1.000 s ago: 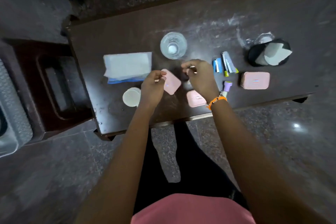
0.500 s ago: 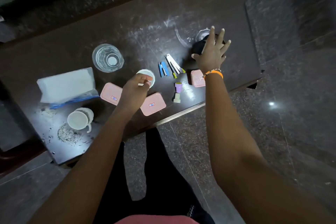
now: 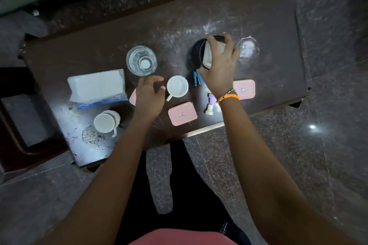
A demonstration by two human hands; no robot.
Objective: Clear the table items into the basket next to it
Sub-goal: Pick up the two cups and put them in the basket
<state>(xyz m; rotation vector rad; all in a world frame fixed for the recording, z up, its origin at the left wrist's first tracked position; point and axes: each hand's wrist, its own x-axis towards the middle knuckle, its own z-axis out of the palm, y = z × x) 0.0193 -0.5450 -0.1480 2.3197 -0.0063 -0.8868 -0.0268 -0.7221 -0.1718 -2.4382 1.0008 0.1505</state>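
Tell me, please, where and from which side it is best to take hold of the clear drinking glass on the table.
Grip the clear glass round its wall near the rim, fingers coming from above and the near side. It stands upright and apart from its neighbours, and the left hand hovers just in front of it.

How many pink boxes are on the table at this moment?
3. One pink box lies near the front edge, one sits right of the right hand's wrist, and one is mostly hidden under the left hand. More may be hidden.
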